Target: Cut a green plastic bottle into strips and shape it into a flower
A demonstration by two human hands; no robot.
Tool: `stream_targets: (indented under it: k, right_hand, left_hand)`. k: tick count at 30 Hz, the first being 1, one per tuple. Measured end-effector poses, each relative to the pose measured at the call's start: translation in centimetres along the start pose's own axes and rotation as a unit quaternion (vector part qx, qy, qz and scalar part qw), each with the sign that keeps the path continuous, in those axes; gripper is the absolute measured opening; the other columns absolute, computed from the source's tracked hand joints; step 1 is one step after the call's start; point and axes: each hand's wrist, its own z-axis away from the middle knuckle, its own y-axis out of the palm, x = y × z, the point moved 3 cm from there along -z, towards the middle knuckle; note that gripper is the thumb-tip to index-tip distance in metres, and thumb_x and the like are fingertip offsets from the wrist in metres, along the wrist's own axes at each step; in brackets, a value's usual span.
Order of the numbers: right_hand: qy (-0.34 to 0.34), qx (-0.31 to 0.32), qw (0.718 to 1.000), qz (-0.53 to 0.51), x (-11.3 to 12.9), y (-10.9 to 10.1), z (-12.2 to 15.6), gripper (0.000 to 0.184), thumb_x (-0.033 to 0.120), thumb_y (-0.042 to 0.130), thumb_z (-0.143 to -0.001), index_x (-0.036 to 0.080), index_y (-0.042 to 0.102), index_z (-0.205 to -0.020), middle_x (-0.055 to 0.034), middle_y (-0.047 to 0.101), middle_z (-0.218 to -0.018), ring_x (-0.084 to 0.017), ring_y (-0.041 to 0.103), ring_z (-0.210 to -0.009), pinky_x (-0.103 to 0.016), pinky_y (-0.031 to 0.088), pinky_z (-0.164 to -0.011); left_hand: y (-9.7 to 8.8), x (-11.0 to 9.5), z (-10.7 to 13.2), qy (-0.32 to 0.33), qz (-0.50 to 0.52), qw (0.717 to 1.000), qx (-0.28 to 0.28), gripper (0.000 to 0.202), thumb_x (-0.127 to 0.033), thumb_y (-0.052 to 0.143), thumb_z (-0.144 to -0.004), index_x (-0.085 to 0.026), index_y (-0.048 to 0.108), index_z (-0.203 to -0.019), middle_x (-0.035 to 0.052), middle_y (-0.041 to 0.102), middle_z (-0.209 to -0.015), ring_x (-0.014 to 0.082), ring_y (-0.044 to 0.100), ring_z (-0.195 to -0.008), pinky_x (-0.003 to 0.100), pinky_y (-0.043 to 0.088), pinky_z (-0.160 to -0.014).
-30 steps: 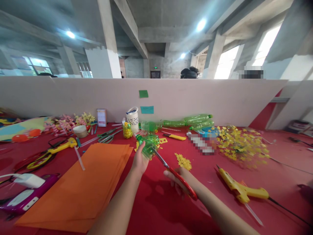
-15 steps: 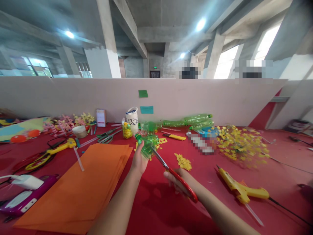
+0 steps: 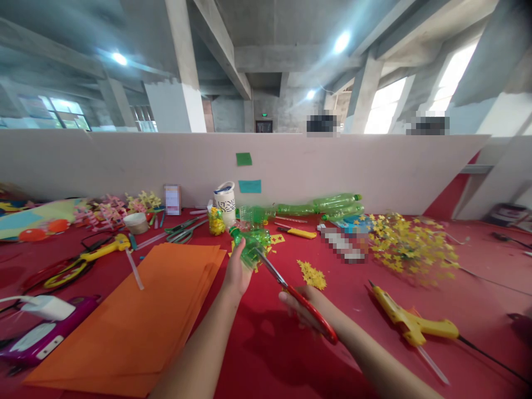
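Observation:
My left hand (image 3: pixel 238 271) is closed around a cut green plastic bottle top (image 3: pixel 248 254), its capped neck pointing up and away to the left. In my right hand (image 3: pixel 310 307) is a pair of scissors (image 3: pixel 305 303) with red handles. Their metal blades reach up and left to the bottle's cut edge. Whether the blades are parted there is too small to tell. Close beyond the bottle lie green plastic scraps and yellow paper with star shapes (image 3: pixel 277 239). A pile of small yellow stars (image 3: pixel 312 275) is on the red table just past my right hand.
Orange sheets (image 3: pixel 128 316) lie at left, by a purple power strip (image 3: pixel 54 332). A yellow glue gun (image 3: pixel 409 318) rests at right, below yellow star flowers (image 3: pixel 409 246). Behind are a yellow cutter (image 3: pixel 301 233), green bottles (image 3: pixel 336 204) and a white partition (image 3: pixel 166 158).

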Motion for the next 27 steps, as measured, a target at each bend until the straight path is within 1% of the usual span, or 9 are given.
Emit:
stream_targets:
  k: [3, 5, 7, 12, 16, 19, 23, 27]
  right_hand:
    - [-0.002, -0.002, 1.0, -0.009, 0.08, 0.05, -0.06, 0.057, 0.072, 0.047, -0.073, 0.016, 0.05, -0.06, 0.0058, 0.039, -0.037, -0.007, 0.041, -0.03, -0.017, 0.034, -0.032]
    - [0.005, -0.003, 1.0, -0.014, 0.24, 0.06, 0.01, 0.055, 0.07, 0.047, -0.074, 0.017, 0.05, -0.06, 0.0063, 0.037, -0.035, -0.007, 0.04, -0.03, -0.017, 0.033, -0.031]
    - [0.007, -0.001, 1.0, -0.018, 0.46, 0.05, 0.14, 0.054, 0.068, 0.047, -0.075, 0.017, 0.051, -0.061, 0.0062, 0.038, -0.035, -0.008, 0.041, -0.03, -0.016, 0.031, -0.03]
    - [0.0, 0.004, 1.0, -0.022, 0.51, -0.03, 0.14, 0.053, 0.067, 0.048, -0.076, 0.017, 0.05, -0.06, 0.0073, 0.038, -0.034, -0.006, 0.038, -0.028, -0.017, 0.036, -0.034]
    - [0.009, 0.003, 1.0, -0.015, 0.16, -0.1, -0.07, 0.056, 0.07, 0.048, -0.074, 0.016, 0.051, -0.059, 0.0067, 0.038, -0.032, -0.007, 0.04, -0.028, -0.016, 0.033, -0.031]
    - [0.009, 0.0, 1.0, -0.009, 0.12, -0.14, -0.1, 0.057, 0.07, 0.048, -0.074, 0.016, 0.052, -0.058, 0.0053, 0.041, -0.034, -0.007, 0.04, -0.027, -0.016, 0.03, -0.029]
    - [0.003, 0.0, 1.0, -0.006, 0.16, -0.24, -0.1, 0.057, 0.07, 0.048, -0.074, 0.016, 0.053, -0.058, 0.0053, 0.041, -0.033, -0.007, 0.041, -0.027, -0.016, 0.031, -0.03]
    - [0.001, 0.001, 1.0, 0.003, 0.19, -0.31, -0.11, 0.06, 0.072, 0.044, -0.076, 0.016, 0.052, -0.056, 0.0053, 0.039, -0.032, -0.007, 0.041, -0.027, -0.016, 0.032, -0.03]
  left_hand:
    - [0.0, 0.0, -0.02, 0.005, -0.005, 1.0, 0.003, 0.025, -0.034, 0.066, -0.076, -0.018, 0.061, -0.095, 0.0048, 0.069, -0.084, 0.0171, 0.066, -0.078, 0.03, 0.053, -0.07]
    - [-0.01, 0.0, -0.07, 0.009, -0.008, 1.0, 0.005, 0.026, -0.034, 0.066, -0.075, -0.018, 0.06, -0.095, 0.0041, 0.069, -0.084, 0.0165, 0.066, -0.077, 0.029, 0.053, -0.07]
    - [-0.04, 0.01, -0.13, 0.01, -0.011, 1.0, 0.004, 0.027, -0.034, 0.066, -0.075, -0.019, 0.06, -0.096, 0.004, 0.069, -0.084, 0.0163, 0.066, -0.076, 0.028, 0.052, -0.069]
    - [-0.14, 0.05, -0.22, 0.013, -0.009, 1.0, 0.002, 0.029, -0.035, 0.067, -0.074, -0.019, 0.059, -0.097, 0.0036, 0.069, -0.085, 0.0162, 0.065, -0.078, 0.028, 0.051, -0.07]
    - [-0.16, 0.03, -0.23, 0.016, -0.015, 1.0, 0.002, 0.028, -0.035, 0.068, -0.073, -0.018, 0.06, -0.094, 0.0031, 0.068, -0.082, 0.0149, 0.064, -0.073, 0.027, 0.05, -0.067]
    - [-0.21, 0.04, -0.2, 0.018, -0.027, 0.999, 0.0, 0.028, -0.036, 0.068, -0.073, -0.018, 0.061, -0.093, 0.0026, 0.068, -0.082, 0.0138, 0.063, -0.07, 0.025, 0.049, -0.063]
    - [-0.16, -0.02, -0.04, 0.026, -0.033, 0.999, -0.001, 0.033, -0.036, 0.068, -0.072, -0.02, 0.059, -0.1, 0.0027, 0.068, -0.087, 0.0157, 0.065, -0.077, 0.027, 0.05, -0.066]
    - [-0.09, -0.19, 0.01, 0.035, -0.039, 0.999, 0.006, 0.036, -0.036, 0.069, -0.071, -0.02, 0.059, -0.102, 0.0045, 0.068, -0.096, 0.019, 0.065, -0.088, 0.029, 0.051, -0.07]
